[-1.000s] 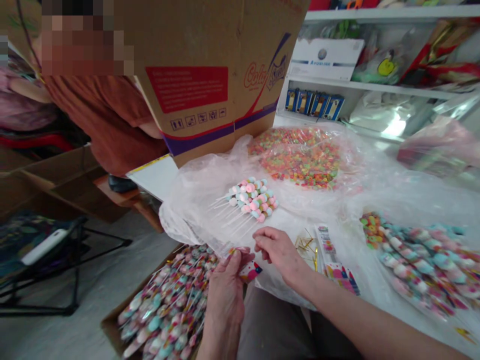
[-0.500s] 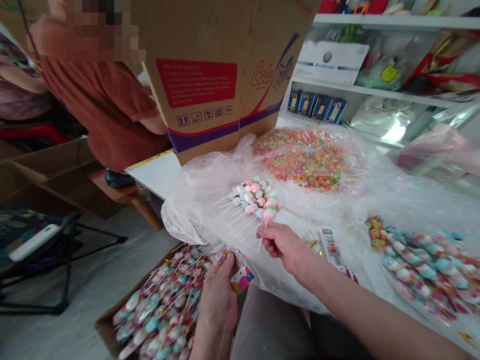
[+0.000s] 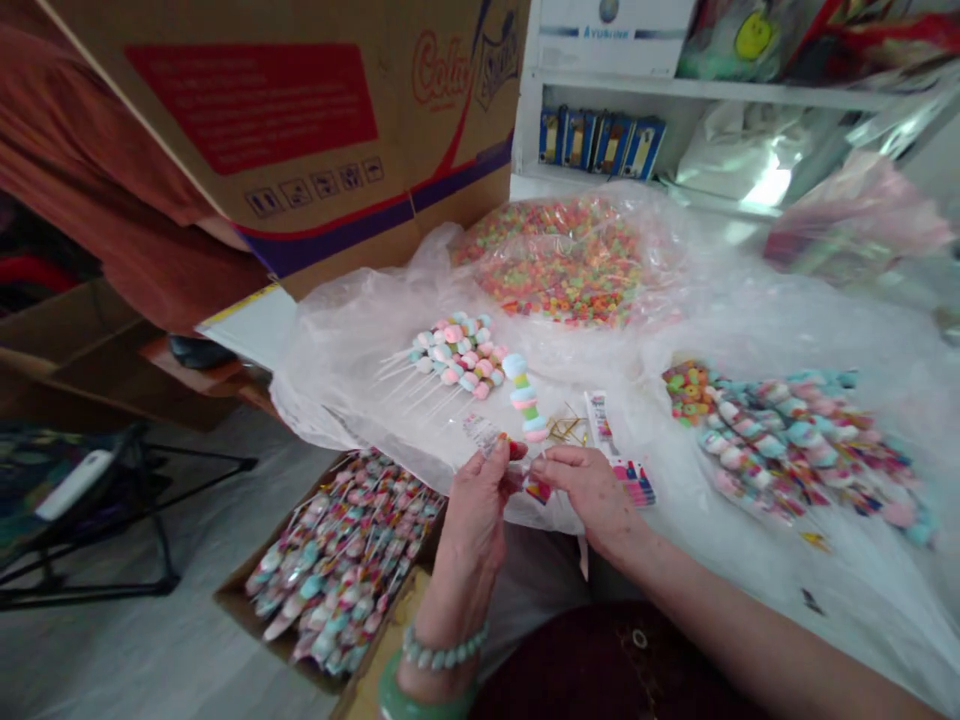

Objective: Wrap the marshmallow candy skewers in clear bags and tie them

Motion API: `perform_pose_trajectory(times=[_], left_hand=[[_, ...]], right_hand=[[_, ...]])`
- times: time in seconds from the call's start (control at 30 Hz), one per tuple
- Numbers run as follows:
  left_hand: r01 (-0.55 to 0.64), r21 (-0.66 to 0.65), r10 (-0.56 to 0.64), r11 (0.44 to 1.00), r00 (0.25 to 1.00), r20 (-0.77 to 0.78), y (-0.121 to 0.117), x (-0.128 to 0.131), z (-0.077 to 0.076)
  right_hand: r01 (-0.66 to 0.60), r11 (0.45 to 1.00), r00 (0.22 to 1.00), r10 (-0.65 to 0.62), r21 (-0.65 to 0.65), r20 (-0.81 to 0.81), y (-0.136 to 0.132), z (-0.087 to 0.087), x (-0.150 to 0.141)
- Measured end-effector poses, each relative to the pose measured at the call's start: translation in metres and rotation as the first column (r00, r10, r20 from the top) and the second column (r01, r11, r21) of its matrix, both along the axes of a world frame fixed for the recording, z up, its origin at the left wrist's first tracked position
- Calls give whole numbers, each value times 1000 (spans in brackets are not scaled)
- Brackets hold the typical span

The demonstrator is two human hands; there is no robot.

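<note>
My right hand (image 3: 592,488) pinches the stick of a marshmallow skewer (image 3: 523,397), whose pastel pieces point up and away from me. My left hand (image 3: 480,500) is closed on a small clear wrapper bag (image 3: 486,437) with a printed colourful end, held right beside the skewer's stick. Both hands meet at the near edge of the plastic-covered table (image 3: 750,560). A small pile of bare marshmallow skewers (image 3: 454,352) lies just beyond my hands.
A box of wrapped skewers (image 3: 341,560) sits on the floor at my left. Loose coloured candy in a bag (image 3: 559,255), gold twist ties (image 3: 566,430), printed wrappers (image 3: 626,470) and wrapped skewers (image 3: 787,440) lie on the table. A big cardboard box (image 3: 300,130) and a person in an orange top (image 3: 112,200) are at the left.
My right hand picked one skewer off the pile and drew it back to the left hand's wrapper. The camera tilted down and shifted, so the table sits higher in view.
</note>
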State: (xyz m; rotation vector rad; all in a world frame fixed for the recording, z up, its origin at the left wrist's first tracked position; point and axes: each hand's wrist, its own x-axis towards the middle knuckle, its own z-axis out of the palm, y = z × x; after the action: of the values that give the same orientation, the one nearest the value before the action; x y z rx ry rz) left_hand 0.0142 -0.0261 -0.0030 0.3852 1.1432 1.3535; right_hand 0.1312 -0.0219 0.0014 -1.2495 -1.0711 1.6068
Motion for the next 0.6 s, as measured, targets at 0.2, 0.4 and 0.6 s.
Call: perform_pose_trajectory(times=[0.2,0.4,0.6], left_hand=[[-124,-109,134,986,986,95,11,-10,7],[-289,-277,366,917,885,289,23,-26,25],[-285,-268,365,920,874,321,20,-23,33]], right_hand=[[-1,965,962,-71,264,262,-11,-1,48],[-115,895,899,-90,431,428,-39,-3,76],[-269,818,769,-135,508,625,-47,-11,73]])
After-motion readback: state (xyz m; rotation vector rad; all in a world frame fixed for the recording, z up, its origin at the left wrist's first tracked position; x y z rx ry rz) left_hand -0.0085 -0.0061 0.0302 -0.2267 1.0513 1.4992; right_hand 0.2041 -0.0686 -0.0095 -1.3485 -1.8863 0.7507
